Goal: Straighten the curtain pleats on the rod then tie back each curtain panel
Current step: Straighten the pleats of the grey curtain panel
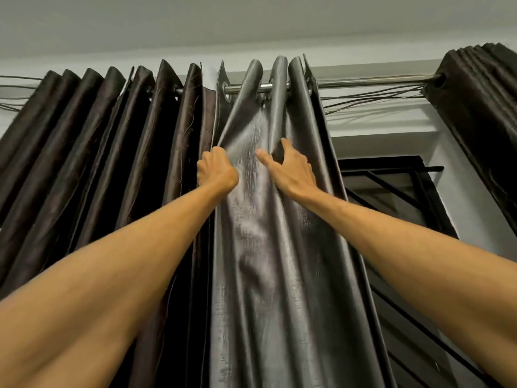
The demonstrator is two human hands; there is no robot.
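Two hands straighten grey panel [265, 275] pleats: left hand [216, 172] grips the nine-o'clock edge, right hand [291, 175] presses, fingers [285, 145] spread. Next, probably an even tug.

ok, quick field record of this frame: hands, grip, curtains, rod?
left hand: fist grip on left edge of the grey panel
right hand: thumb and forefinger spread on a pleat, other fingers hidden
rod: bare stretch right of grey panel
brown panel: bunched at left
far panel: bunched at right
window grille: behind, right of grey panel
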